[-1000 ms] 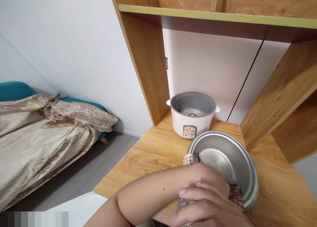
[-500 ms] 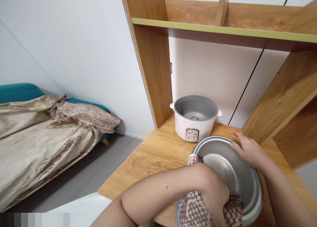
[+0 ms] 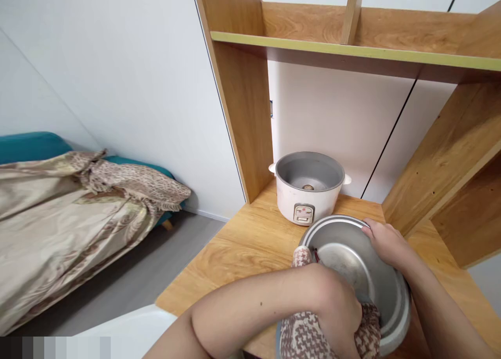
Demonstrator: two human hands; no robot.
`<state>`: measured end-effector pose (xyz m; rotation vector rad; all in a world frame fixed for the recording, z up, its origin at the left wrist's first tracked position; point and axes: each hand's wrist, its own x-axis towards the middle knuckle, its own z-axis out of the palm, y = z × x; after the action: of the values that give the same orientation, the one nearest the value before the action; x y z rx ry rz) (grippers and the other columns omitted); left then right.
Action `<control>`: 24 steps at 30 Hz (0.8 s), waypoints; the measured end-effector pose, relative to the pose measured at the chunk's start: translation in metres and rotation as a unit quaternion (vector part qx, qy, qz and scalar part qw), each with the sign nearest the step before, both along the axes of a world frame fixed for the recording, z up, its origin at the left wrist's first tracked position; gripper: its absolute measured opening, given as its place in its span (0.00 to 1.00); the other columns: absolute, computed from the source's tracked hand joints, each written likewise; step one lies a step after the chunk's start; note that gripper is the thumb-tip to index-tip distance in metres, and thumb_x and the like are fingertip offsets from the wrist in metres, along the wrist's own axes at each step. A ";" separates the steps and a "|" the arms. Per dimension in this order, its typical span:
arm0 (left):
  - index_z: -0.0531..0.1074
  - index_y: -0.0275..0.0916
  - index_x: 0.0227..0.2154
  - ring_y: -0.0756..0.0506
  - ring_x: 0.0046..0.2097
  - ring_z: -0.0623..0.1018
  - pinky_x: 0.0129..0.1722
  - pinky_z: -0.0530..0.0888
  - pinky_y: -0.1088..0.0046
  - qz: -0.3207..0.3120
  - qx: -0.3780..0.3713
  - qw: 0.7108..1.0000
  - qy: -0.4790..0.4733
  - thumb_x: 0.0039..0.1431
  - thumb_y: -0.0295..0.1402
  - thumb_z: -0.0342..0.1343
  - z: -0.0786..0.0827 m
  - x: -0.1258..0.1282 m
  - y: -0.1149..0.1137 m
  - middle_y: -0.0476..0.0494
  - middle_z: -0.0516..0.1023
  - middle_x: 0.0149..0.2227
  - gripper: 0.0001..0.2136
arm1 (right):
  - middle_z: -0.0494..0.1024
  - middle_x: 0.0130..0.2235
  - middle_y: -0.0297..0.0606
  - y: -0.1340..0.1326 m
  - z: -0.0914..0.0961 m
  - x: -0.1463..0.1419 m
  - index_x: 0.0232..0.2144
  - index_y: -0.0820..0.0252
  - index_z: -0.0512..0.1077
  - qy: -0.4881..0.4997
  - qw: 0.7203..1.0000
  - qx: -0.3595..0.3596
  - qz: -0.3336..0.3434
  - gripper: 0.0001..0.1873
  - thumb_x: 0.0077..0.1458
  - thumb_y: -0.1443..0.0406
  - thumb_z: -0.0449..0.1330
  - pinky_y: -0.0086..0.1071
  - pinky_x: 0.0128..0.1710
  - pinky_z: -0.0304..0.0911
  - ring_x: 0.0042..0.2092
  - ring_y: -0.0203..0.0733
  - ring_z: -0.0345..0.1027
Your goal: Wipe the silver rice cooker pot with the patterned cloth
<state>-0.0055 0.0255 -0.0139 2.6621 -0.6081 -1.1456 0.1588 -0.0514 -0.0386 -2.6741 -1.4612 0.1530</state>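
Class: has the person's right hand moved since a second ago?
Yes. The right hand came away from the near edge and now grips the metal pot's far rim, nearer the rice cooker.

a home: a rice cooker on a wooden desk, a sofa nearby.

Silver pot, brown-white houndstooth cloth (white cooker behind), teal sofa.
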 end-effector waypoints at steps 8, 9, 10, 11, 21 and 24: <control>0.79 0.33 0.25 0.46 0.20 0.70 0.25 0.69 0.69 0.047 -0.025 0.998 0.017 0.44 0.47 0.57 -0.003 0.001 -0.007 0.42 0.74 0.18 0.19 | 0.78 0.33 0.48 -0.001 -0.002 -0.012 0.42 0.60 0.67 -0.044 0.998 -0.041 -0.018 0.16 0.67 0.63 0.40 0.36 0.33 0.58 0.37 0.50 0.74; 0.79 0.31 0.29 0.45 0.21 0.72 0.26 0.70 0.69 0.027 -0.014 0.999 0.021 0.45 0.47 0.57 -0.002 0.001 -0.007 0.40 0.76 0.21 0.21 | 0.78 0.34 0.48 0.000 -0.003 -0.013 0.42 0.61 0.67 -0.050 0.998 -0.043 -0.019 0.16 0.67 0.63 0.40 0.36 0.34 0.58 0.37 0.50 0.74; 0.79 0.29 0.33 0.45 0.23 0.73 0.27 0.70 0.68 0.006 -0.001 1.000 0.025 0.46 0.47 0.56 0.000 0.002 -0.007 0.38 0.78 0.24 0.23 | 0.78 0.34 0.49 0.001 -0.005 -0.014 0.42 0.61 0.67 -0.056 0.997 -0.045 -0.020 0.16 0.67 0.64 0.40 0.36 0.34 0.58 0.38 0.50 0.74; 0.78 0.26 0.37 0.44 0.25 0.74 0.28 0.71 0.68 -0.011 0.010 0.999 0.028 0.47 0.47 0.55 0.003 0.001 -0.007 0.36 0.79 0.26 0.26 | 0.78 0.35 0.50 0.002 -0.006 -0.015 0.42 0.62 0.66 -0.063 0.997 -0.046 -0.020 0.16 0.67 0.64 0.40 0.37 0.34 0.58 0.38 0.51 0.74; 0.77 0.27 0.41 0.42 0.30 0.77 0.30 0.71 0.68 -0.023 0.001 0.999 -0.029 0.46 0.44 0.55 0.005 0.000 -0.006 0.34 0.81 0.33 0.25 | 0.77 0.37 0.50 0.004 -0.010 -0.017 0.41 0.62 0.64 -0.107 0.992 -0.059 -0.016 0.12 0.67 0.64 0.43 0.38 0.33 0.58 0.38 0.53 0.74; 0.77 0.27 0.41 0.42 0.29 0.76 0.28 0.70 0.68 -0.014 -0.001 1.000 -0.018 0.45 0.45 0.56 0.000 0.002 -0.005 0.34 0.81 0.31 0.26 | 0.78 0.37 0.50 0.004 -0.010 -0.017 0.40 0.63 0.63 -0.116 0.991 -0.060 -0.012 0.11 0.67 0.65 0.43 0.37 0.31 0.57 0.38 0.54 0.74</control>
<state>-0.0039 0.0202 -0.0141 2.6863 -0.6540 -1.1052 0.1415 -0.0473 -0.0490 -2.8870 -1.5257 -0.0780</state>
